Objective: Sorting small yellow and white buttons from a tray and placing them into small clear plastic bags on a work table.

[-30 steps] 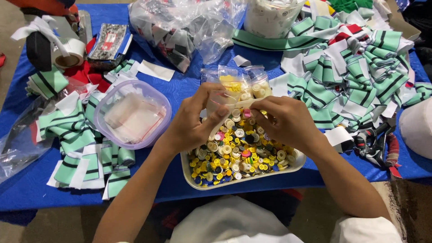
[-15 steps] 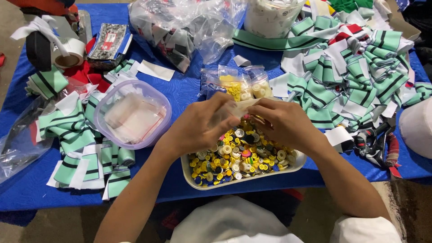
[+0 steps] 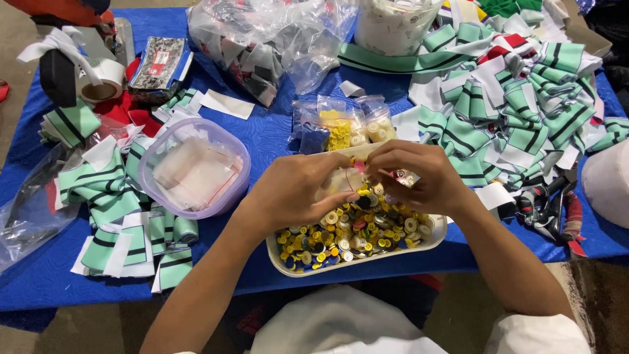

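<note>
Our left hand (image 3: 298, 190) and right hand (image 3: 413, 174) pinch a small clear bag (image 3: 347, 180) between closed fingertips above the white tray (image 3: 432, 237) of buttons (image 3: 354, 233); a lidded tub (image 3: 195, 167) sits at nine o'clock on the worktop (image 3: 268, 134).

Small clear bags of yellow and white buttons (image 3: 344, 124) sit at twelve o'clock from the tray, a big crumpled clear bag of fabric pieces (image 3: 262, 39) at eleven, and a flat black-and-white packet with a red label (image 3: 159, 62) at ten.

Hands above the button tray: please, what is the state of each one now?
Left hand: closed, pinching a small clear bag over the button tray.
Right hand: closed, fingers pinching the same bag.
</note>
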